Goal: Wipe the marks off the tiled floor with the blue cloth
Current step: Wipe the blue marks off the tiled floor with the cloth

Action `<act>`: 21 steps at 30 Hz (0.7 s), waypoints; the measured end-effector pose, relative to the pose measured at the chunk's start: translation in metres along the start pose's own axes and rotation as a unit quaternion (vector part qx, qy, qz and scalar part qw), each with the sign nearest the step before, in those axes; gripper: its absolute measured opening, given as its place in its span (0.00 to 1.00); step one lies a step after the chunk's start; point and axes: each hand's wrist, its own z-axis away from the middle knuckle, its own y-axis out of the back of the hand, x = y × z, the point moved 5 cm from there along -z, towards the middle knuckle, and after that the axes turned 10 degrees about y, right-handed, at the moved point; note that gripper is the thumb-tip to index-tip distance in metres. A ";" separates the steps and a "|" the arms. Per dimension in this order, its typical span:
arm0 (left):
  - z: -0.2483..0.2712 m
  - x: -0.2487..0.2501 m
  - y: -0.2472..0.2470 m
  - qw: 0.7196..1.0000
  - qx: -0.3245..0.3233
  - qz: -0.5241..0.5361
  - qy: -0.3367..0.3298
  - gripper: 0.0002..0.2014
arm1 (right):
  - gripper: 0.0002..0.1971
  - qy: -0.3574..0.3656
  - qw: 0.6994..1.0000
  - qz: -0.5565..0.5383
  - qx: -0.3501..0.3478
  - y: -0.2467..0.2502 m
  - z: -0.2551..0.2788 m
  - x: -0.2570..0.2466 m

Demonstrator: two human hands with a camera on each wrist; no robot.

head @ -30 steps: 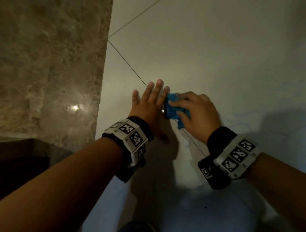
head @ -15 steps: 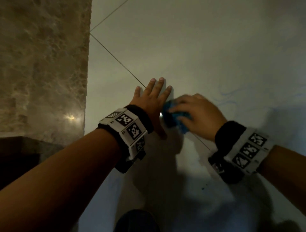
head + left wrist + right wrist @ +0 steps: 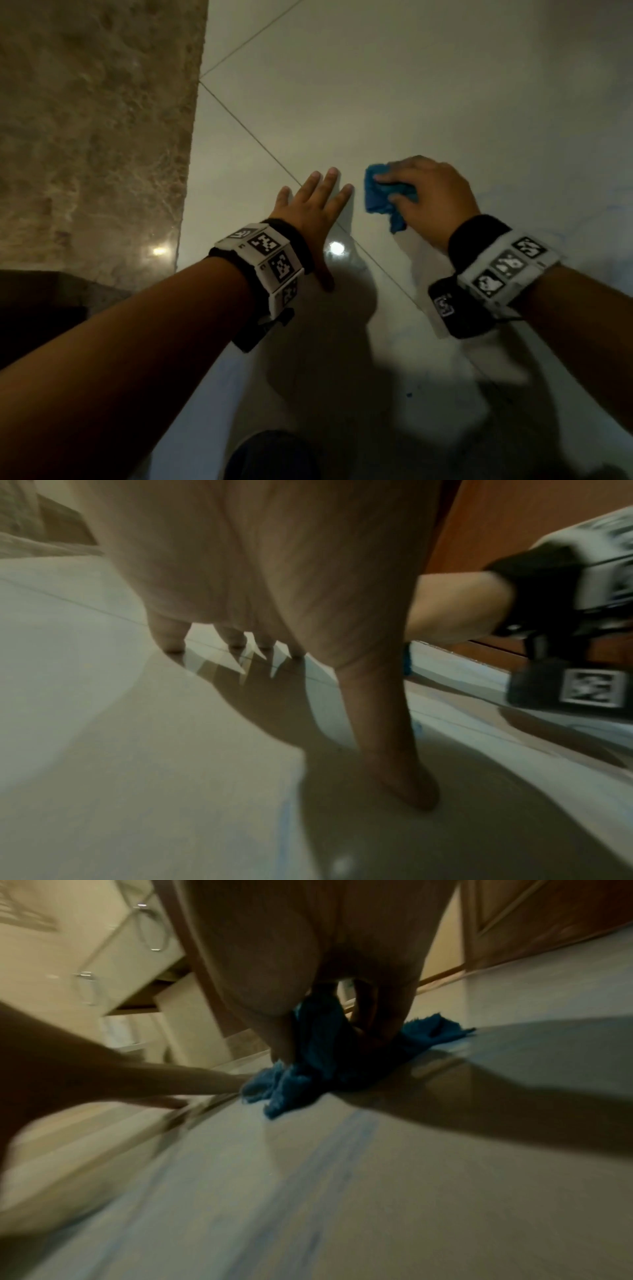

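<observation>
The crumpled blue cloth lies bunched on the pale tiled floor, and my right hand grips it with fingers curled over it, pressing it down. In the right wrist view the cloth spreads out under the fingers. My left hand lies flat on the floor just left of the cloth, fingers straight and spread, across a grout line. In the left wrist view the fingertips touch the tile. Faint blue marks show on the tile right of my right hand.
A brown marble slab borders the floor on the left. A light reflection glints by my left wrist. A dark knee shows at the bottom edge. Wooden panelling stands beyond the floor in the right wrist view.
My right hand has slid the cloth to the right, away from my left hand's fingers, which it touched before. The left hand stays flat on the tile.
</observation>
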 end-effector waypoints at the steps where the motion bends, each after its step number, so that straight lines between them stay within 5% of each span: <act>1: 0.000 0.000 0.000 1.000 -0.001 -0.004 0.003 0.73 | 0.18 -0.003 1.000 0.016 -0.002 -0.002 0.001 -0.003; 7: 0.000 0.002 0.000 1.000 0.012 -0.011 0.012 0.72 | 0.10 0.187 0.955 0.080 -0.218 -0.031 0.053 -0.063; 9: -0.001 0.002 -0.001 1.000 0.007 -0.008 0.014 0.73 | 0.11 0.165 0.965 0.072 -0.191 -0.022 0.037 -0.044; 13: -0.001 0.003 0.000 1.000 0.005 -0.002 0.015 0.73 | 0.19 0.034 0.998 0.046 -0.023 0.003 0.011 -0.008; 18: -0.003 0.002 -0.001 1.000 0.010 -0.006 0.019 0.74 | 0.14 0.255 0.955 0.082 -0.129 -0.033 0.058 -0.054; 21: -0.002 0.003 -0.001 1.000 0.005 -0.001 0.019 0.74 | 0.17 0.155 0.979 0.065 -0.120 -0.016 0.025 -0.013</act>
